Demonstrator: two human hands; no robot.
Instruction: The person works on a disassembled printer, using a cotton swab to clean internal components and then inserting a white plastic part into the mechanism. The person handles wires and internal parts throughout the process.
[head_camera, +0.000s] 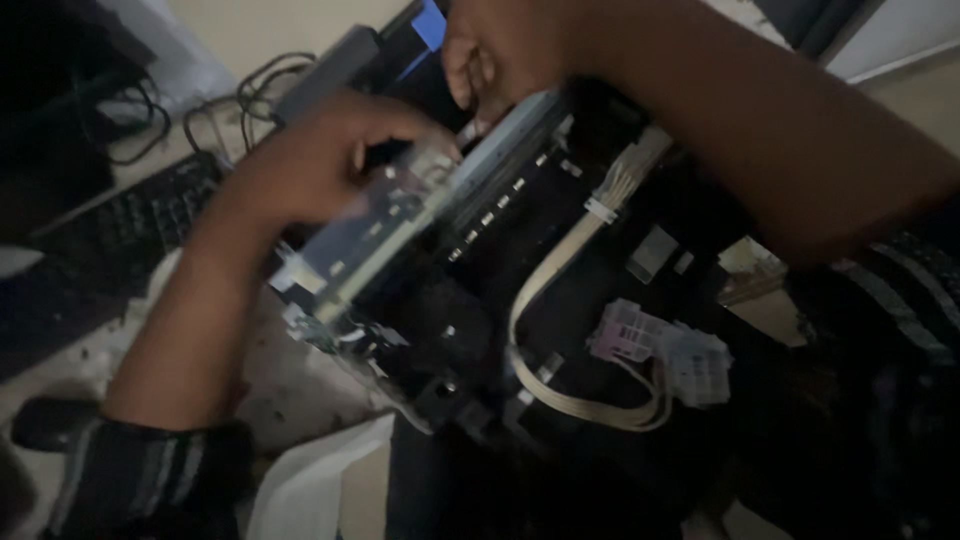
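From the head camera we see an opened printer (560, 300) filling the middle of the frame. Our left hand (320, 160), upper left of centre, is curled around a pale blurred part (400, 205) at the printer's edge. Our right hand (490, 55), top centre, has fingers bunched by the metal rail (520, 125); its grip we cannot tell. A white ribbon cable (545, 290) loops at centre, and a keyboard (130, 225) lies at left.

Opened black printer chassis (480, 290), tilted, blurred; white ribbon cable (545, 290) looping across its middle.
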